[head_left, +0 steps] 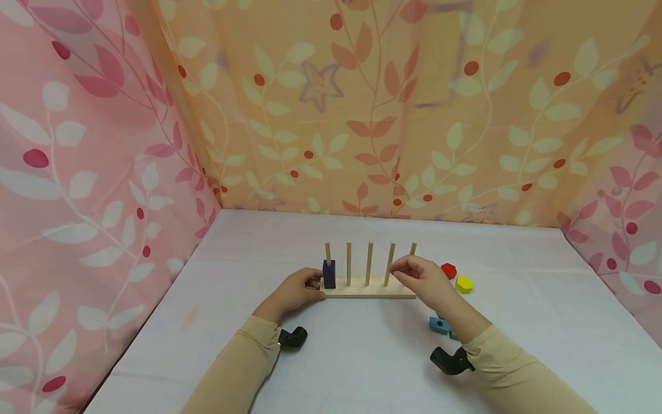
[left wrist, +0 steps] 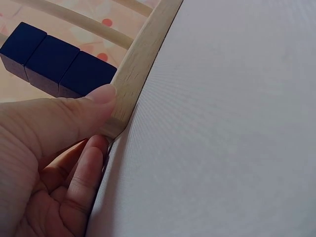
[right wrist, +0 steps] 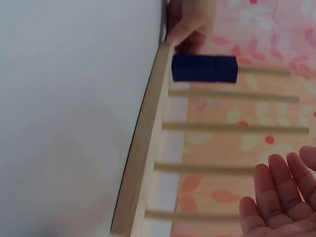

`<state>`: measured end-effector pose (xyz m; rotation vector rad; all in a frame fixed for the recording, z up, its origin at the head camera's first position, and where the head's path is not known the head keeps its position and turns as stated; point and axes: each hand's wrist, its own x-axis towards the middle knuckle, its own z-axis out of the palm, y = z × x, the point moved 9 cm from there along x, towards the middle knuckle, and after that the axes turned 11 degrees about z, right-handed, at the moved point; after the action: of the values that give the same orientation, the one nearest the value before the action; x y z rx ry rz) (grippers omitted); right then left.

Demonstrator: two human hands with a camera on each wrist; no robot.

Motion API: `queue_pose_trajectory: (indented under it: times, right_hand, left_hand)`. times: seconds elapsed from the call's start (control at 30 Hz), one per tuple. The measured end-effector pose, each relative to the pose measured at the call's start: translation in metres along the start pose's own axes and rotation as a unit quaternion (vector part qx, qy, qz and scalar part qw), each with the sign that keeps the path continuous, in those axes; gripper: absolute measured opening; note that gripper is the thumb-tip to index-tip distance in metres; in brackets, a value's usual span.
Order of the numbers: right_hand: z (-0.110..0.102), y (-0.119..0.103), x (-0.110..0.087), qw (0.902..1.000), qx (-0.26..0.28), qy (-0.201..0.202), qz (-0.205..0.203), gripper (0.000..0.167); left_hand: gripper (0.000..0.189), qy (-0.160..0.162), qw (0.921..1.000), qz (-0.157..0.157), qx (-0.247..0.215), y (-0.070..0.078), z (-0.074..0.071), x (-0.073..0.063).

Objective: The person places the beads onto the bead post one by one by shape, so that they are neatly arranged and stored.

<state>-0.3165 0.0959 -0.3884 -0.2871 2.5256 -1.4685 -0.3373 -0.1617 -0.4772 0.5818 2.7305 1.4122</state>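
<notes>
My left hand holds the left end of a wooden peg stand. In the left wrist view its thumb lies on the base's corner, with the other fingers curled beside the end. Three dark blue blocks are stacked on the leftmost peg, right by that hand. The other upright pegs carry no blocks. Near the right-hand pegs hovers my right hand, its fingers gently bent and nothing in them. In the right wrist view those fingers overlap the ends of two pegs.
Right of the stand, a red piece and a yellow piece lie on the white table. Light blue pieces lie nearer, partly hidden by the right wrist. Patterned cloth hangs behind and along both sides.
</notes>
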Motion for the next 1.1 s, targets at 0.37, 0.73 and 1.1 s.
queue_pose_trajectory:
  times: [0.37, 0.73, 1.1]
  right_hand:
    - [-0.036, 0.04, -0.01, 0.9956, -0.085, 0.024, 0.033, 0.019]
    - [-0.041, 0.083, -0.02, 0.985, -0.127, 0.012, 0.116, 0.022]
    - [-0.042, 0.097, -0.03, 0.9779, -0.168, -0.02, 0.123, 0.028]
  left_hand:
    - [0.05, -0.004, 0.9999, -0.002, -0.01, -0.002, 0.0, -0.001]
    - [0.05, -0.002, 1.0, -0.004, -0.004, -0.003, 0.001, 0.0]
    - [0.05, -0.004, 1.0, -0.007, 0.002, -0.006, 0.002, 0.0]
